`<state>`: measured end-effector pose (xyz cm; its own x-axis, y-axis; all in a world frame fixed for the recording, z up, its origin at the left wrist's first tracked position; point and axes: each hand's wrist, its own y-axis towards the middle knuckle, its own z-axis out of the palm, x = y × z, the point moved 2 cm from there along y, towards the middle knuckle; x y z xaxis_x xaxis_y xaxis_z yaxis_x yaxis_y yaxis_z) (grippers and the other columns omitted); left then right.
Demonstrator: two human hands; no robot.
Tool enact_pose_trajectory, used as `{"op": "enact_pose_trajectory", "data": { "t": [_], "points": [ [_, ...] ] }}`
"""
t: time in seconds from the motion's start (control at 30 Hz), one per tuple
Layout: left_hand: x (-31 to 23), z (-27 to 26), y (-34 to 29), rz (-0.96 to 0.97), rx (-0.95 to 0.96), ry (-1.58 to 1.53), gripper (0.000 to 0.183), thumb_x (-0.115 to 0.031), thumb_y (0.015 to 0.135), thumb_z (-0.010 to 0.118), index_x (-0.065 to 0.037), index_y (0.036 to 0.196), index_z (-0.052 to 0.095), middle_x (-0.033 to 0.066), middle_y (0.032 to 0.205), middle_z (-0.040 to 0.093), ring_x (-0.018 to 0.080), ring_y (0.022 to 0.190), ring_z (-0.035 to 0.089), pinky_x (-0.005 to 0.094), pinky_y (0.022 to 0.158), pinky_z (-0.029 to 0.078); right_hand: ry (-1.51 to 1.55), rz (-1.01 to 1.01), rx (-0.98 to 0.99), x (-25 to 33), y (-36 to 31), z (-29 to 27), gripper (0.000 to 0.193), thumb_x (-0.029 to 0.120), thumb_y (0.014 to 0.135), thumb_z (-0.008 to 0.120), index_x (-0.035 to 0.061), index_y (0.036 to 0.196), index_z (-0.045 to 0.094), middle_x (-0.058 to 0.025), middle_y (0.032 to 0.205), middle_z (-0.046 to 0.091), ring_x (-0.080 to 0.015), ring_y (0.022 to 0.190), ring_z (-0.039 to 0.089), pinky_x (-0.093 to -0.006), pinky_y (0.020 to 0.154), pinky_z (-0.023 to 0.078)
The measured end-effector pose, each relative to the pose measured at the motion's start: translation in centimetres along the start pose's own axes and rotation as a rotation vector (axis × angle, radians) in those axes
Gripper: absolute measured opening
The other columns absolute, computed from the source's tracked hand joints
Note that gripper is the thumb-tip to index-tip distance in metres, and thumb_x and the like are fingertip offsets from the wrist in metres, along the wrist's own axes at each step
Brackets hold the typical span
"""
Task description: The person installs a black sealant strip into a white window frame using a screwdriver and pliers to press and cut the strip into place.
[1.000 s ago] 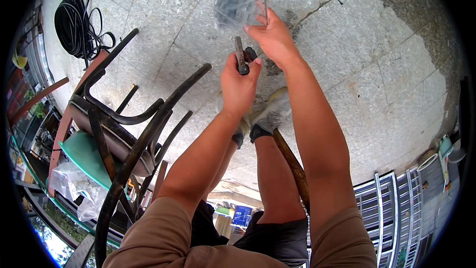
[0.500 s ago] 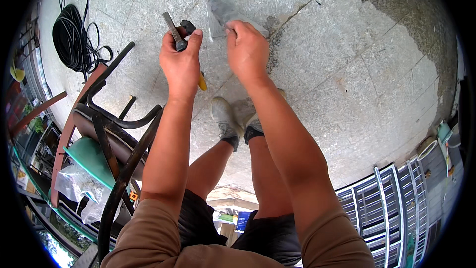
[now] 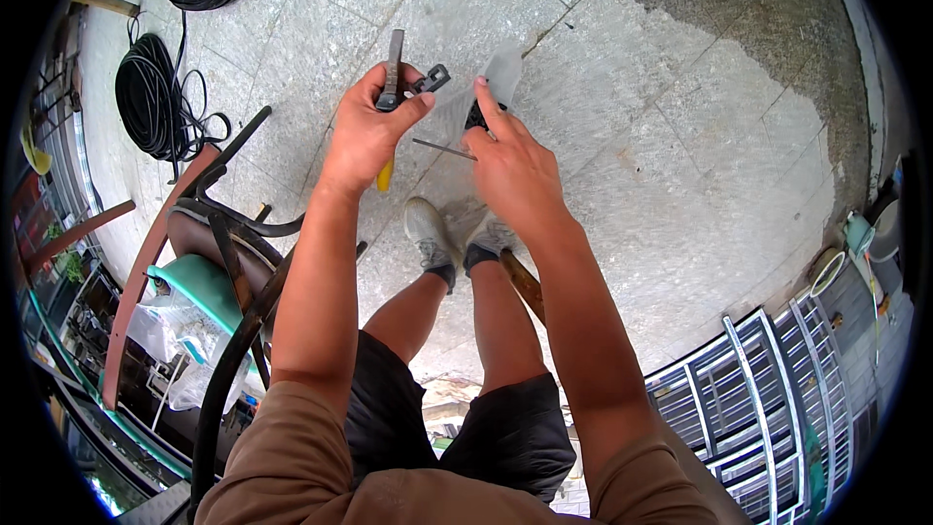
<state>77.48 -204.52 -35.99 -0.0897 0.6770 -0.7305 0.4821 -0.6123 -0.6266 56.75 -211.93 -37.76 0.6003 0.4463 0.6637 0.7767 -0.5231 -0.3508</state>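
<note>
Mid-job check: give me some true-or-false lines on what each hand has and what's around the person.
1. The left hand holds a metal tool and a small black part. True.
2. The right hand is empty. False: it holds a clear plastic bag and a thin rod.
3. A black coil lies toward the picture's upper left. True.
4. The silver barred frame is at the lower left. False: it is at the lower right.
</note>
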Motion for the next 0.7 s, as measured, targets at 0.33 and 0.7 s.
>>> {"op": "enact_pose_trajectory", "data": {
  "t": [0.33,0.7],
  "points": [
    [-5.9,1.6,-4.1,-0.031,0.632,-0.032,0.025,-0.003,0.094,0.084,-0.004,0.116,0.073,-0.003,0.106,0.071,0.0082,0.101,0.063,0.0292,0.093,0.053,0.013,0.039,-0.189,3.6,-6.2,-4.2,0.013,0.008,0.096,0.075,0.0126,0.104,0.084,-0.0038,0.161,0.06,-0.0307,0.142,0.065,-0.0448,0.094,0.067],
    [-10.2,3.3,-6.7,0.097,0.768,0.281,0.034,-0.018,0.09,0.087,0.0,0.116,0.075,0.0102,0.105,0.078,0.022,0.1,0.072,0.0366,0.091,0.057,-0.054,0.054,-0.318,5.7,-10.9,-8.6,0.02,0.003,0.086,0.079,0.0147,0.101,0.086,-0.0002,0.156,0.062,-0.0294,0.135,0.067,-0.0433,0.091,0.067]
  ]
}}
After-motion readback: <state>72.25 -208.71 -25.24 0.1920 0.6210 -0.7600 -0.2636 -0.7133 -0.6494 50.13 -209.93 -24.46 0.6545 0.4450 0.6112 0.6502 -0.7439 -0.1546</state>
